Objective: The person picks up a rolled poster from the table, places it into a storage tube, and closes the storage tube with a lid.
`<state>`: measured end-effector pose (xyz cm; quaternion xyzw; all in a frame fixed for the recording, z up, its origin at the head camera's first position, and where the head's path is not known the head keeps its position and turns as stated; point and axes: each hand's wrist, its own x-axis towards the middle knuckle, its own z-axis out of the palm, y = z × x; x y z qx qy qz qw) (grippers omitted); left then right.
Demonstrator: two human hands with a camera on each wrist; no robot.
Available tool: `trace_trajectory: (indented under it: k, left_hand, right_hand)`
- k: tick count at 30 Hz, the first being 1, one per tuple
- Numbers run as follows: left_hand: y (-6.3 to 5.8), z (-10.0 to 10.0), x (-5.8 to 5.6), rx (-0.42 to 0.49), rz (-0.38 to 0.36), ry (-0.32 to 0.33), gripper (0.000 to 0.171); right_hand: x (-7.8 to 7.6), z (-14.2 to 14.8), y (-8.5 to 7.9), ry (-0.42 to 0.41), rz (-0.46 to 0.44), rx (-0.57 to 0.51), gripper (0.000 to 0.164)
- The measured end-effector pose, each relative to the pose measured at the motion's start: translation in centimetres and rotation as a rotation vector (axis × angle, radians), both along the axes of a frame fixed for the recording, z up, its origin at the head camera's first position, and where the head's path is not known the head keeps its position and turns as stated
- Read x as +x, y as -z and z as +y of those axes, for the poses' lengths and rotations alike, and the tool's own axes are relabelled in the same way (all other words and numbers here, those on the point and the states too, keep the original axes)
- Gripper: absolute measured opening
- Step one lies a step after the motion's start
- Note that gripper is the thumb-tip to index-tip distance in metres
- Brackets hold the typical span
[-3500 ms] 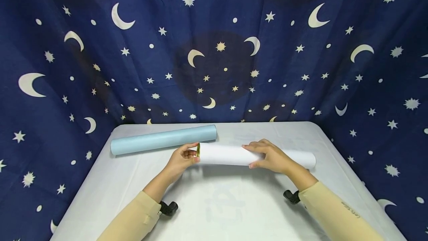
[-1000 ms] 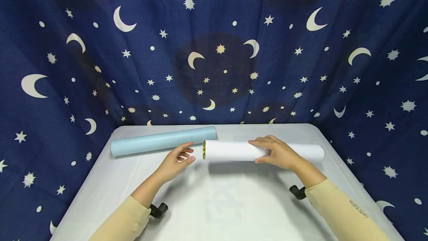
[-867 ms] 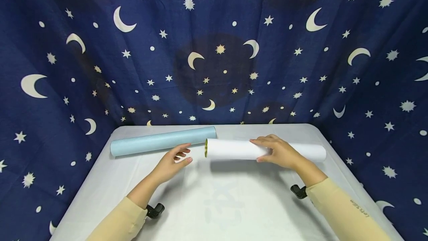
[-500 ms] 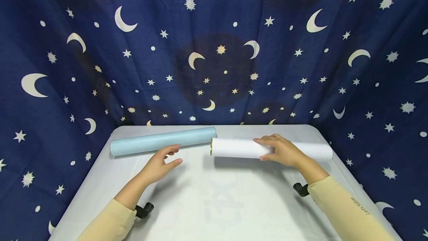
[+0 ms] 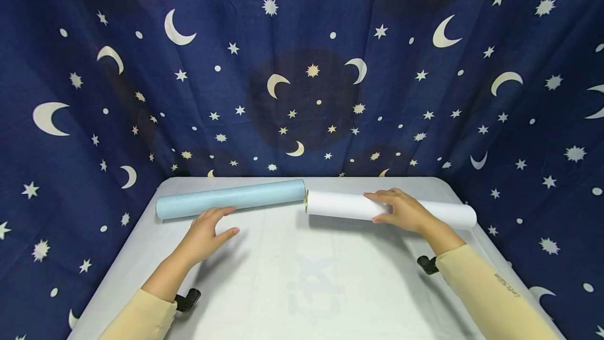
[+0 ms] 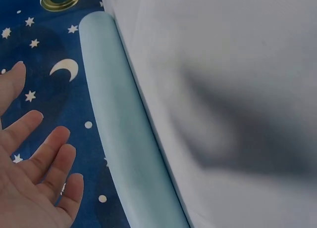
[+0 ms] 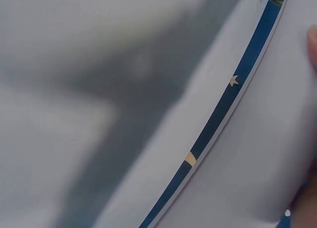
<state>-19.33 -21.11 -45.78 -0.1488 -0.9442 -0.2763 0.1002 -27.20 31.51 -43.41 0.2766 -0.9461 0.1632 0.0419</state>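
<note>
A white cardboard tube (image 5: 337, 205) with a gold metal rim (image 5: 306, 202) at its left end lies across the right half of the head view. My right hand (image 5: 401, 211) grips it from above near its middle, thumb on the near side and fingers over the far side. In the right wrist view the white tube (image 7: 247, 154) fills the right, with a fingertip (image 7: 312, 45) at the edge. My left hand (image 5: 203, 235) holds nothing, its fingers and thumb spread apart. Just beyond those fingers is a light blue tube (image 5: 231, 198), also large in the left wrist view.
The light blue tube rests at the back left of a table with a white cloth (image 5: 283, 282). A navy curtain (image 5: 302, 98) with moons and stars stands behind and at both sides. Black wrist mounts (image 5: 189, 299) hang under the sleeves.
My left hand has let go of the white tube's gold-rimmed end and drawn off to the left. My right hand has carried the white tube rightward and slightly back. The light blue tube stays put.
</note>
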Motion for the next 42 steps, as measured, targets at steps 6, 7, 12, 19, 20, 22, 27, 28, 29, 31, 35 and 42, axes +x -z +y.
trace_trajectory:
  k: [6,7,12,19,20,22,27,28,29,31,35,42]
  left_hand:
    - [0.1,-0.8,0.3,-0.041,0.031,-0.046,0.057]
    - [0.1,-1.0,0.4,-0.042,0.033,-0.052,0.057]
    - [0.1,-1.5,0.7,-0.05,0.047,-0.075,0.058]
    - [-0.2,-1.9,1.1,-0.055,0.071,-0.102,0.058]
    - [-0.1,-2.0,1.1,-0.058,0.07,-0.107,0.058]
    - [-0.1,-2.1,1.2,-0.061,0.065,-0.115,0.059]
    - [0.2,-2.3,1.3,-0.063,0.069,-0.118,0.06]
    - [0.2,-2.4,1.3,-0.065,0.072,-0.118,0.061]
    - [0.3,-2.4,1.3,-0.067,0.075,-0.119,0.061]
    - [0.3,-2.5,1.3,-0.081,0.082,-0.125,0.062]
    - [0.3,-2.8,1.5,-0.102,0.093,-0.134,0.064]
    - [0.3,-3.4,2.0,-0.126,0.077,-0.154,0.068]
  right_hand:
    - [-0.8,0.4,0.2,0.018,-0.007,0.03,0.075]
    - [-0.9,0.4,0.2,0.021,-0.01,0.033,0.075]
    - [-1.4,0.7,0.3,0.023,-0.009,0.038,0.074]
    - [-2.8,0.6,1.1,0.026,-0.009,0.054,0.073]
    - [-3.0,0.6,1.2,0.026,-0.012,0.057,0.072]
    - [-3.4,0.5,1.3,0.026,-0.02,0.059,0.072]
    - [-4.3,0.4,1.6,0.017,-0.02,0.035,0.072]
    - [-4.6,0.4,1.7,0.011,-0.017,0.027,0.072]
    - [-4.8,0.4,1.7,0.003,-0.012,0.018,0.072]
    - [-5.2,0.4,2.0,-0.009,0.003,0.014,0.072]
    - [-6.0,0.5,2.6,0.004,0.012,0.024,0.072]
    - [-6.6,0.6,3.0,0.046,0.004,0.014,0.072]
